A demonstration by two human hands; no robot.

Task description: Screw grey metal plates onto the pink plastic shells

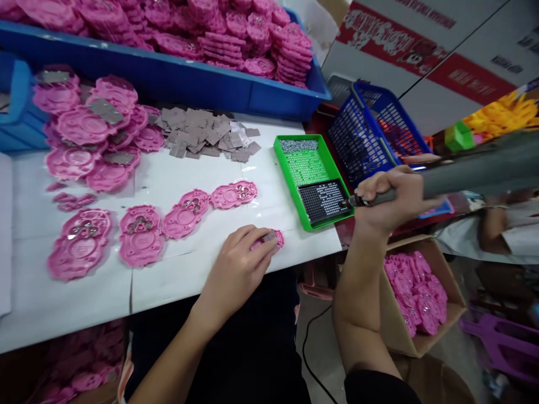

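Note:
My left hand lies over a pink plastic casing at the table's front edge, its fingers closed on it. A small grey metal plate shows by the fingertips; the palm side is hidden. My right hand grips an electric screwdriver held nearly level. The screwdriver's tip meets the black perforated screw tray, which sits in a green tray with loose screws. Left of my left hand, several pink casings lie in a row, with shiny metal parts on them.
Metal plates are heaped behind the row, beside stacked pink casings. A long blue bin full of casings lines the back. At right stand a blue basket and, lower, a cardboard box of casings. A cable hangs below.

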